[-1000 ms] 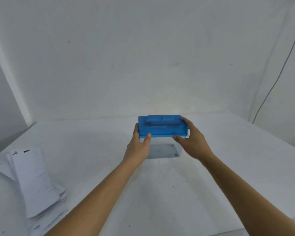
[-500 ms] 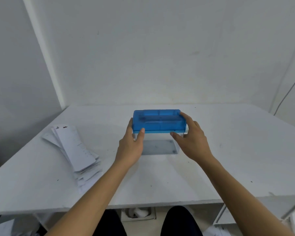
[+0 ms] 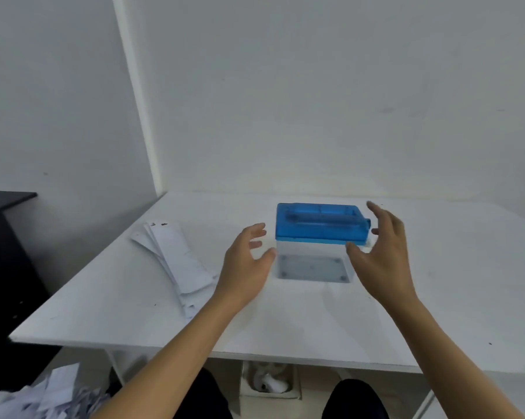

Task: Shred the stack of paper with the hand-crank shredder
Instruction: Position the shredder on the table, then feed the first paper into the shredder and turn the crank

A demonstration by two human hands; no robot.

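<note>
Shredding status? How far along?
Done: the shredder stands on the table. In hand: nothing; left hand and right hand are open either side of it. To do: everything. The paper stack lies untouched to its left, and the clear bin looks empty.

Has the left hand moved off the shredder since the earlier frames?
Yes. The left hand gripped the blue top of the shredder before; now it hangs open, apart from it, on its left side.

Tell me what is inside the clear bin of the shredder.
The clear bin under the blue shredder top shows only its own floor, no shreds. The right hand covers its right edge.
</note>
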